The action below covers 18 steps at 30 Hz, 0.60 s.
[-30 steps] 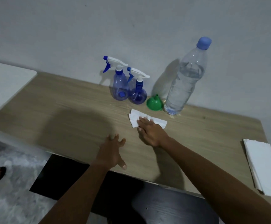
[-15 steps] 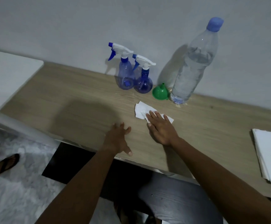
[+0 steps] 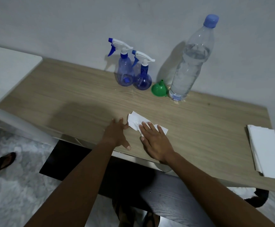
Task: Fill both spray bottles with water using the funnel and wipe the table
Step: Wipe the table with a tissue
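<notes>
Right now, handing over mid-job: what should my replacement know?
Left hand open, flat on the table. Right hand open, fingers pressing the white tissue onto it.
Tall spray bottle and round spray bottle, heads on, stand by the wall; green funnel lies upside down beside the capped water bottle.
Done: pouring appears over; fill levels unclear.
Left: wipe the wet marks near the water bottle.

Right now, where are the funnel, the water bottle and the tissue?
funnel [image 3: 158,91]: head view, its cone.
water bottle [image 3: 189,71]: head view, its body.
tissue [image 3: 134,120]: head view, its uncovered left part.
</notes>
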Each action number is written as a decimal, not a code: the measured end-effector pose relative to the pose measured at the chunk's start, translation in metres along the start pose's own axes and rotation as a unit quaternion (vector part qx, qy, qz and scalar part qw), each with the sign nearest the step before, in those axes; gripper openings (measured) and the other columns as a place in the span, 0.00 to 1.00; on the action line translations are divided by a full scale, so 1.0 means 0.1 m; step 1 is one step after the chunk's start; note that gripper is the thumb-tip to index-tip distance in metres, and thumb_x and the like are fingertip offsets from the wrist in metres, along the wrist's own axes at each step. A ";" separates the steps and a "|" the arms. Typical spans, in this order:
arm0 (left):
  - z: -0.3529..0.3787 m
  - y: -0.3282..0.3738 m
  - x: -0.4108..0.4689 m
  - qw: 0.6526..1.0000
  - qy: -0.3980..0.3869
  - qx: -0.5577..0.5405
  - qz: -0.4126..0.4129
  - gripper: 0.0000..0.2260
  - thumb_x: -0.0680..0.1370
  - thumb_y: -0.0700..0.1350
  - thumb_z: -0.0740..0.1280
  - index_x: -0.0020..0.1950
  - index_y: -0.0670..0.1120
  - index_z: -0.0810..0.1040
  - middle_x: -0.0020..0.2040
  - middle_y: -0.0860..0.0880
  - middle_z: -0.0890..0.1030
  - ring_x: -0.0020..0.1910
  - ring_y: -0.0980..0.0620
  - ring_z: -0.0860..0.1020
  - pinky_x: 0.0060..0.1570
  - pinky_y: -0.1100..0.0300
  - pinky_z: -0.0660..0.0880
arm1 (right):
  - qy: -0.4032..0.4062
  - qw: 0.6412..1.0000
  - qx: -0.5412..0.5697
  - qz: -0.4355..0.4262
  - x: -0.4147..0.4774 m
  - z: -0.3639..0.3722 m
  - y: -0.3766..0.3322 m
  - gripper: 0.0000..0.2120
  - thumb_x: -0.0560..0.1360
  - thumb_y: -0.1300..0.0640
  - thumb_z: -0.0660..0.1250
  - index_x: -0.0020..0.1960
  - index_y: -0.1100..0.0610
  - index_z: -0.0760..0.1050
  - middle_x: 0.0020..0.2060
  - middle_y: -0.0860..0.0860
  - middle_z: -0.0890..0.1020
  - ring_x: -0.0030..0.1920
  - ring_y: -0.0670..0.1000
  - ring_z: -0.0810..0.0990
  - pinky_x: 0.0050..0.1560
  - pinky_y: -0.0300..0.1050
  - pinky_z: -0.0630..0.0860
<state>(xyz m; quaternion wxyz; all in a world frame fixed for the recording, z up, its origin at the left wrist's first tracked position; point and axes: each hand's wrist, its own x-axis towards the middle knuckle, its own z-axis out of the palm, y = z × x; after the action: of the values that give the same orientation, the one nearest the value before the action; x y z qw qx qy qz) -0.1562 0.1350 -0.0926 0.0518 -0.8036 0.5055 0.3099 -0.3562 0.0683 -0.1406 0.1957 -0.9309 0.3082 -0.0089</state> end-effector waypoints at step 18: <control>0.13 0.29 -0.21 0.997 0.006 0.050 0.065 0.45 0.70 0.49 0.77 0.80 0.54 0.55 0.82 0.42 0.49 0.80 0.43 0.51 0.78 0.52 0.49 | 0.007 0.992 0.043 -0.120 -0.84 -0.15 0.34 0.24 0.72 0.65 0.68 0.67 0.51 0.80 0.67 0.46 0.80 0.67 0.49 0.79 0.63 0.45 0.77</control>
<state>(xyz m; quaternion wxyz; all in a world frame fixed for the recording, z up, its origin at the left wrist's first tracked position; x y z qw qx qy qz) -0.1931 0.1428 -0.0848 0.0687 -0.7670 0.5720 0.2825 -0.4459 0.0866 -0.1310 0.2307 -0.9519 0.1945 -0.0522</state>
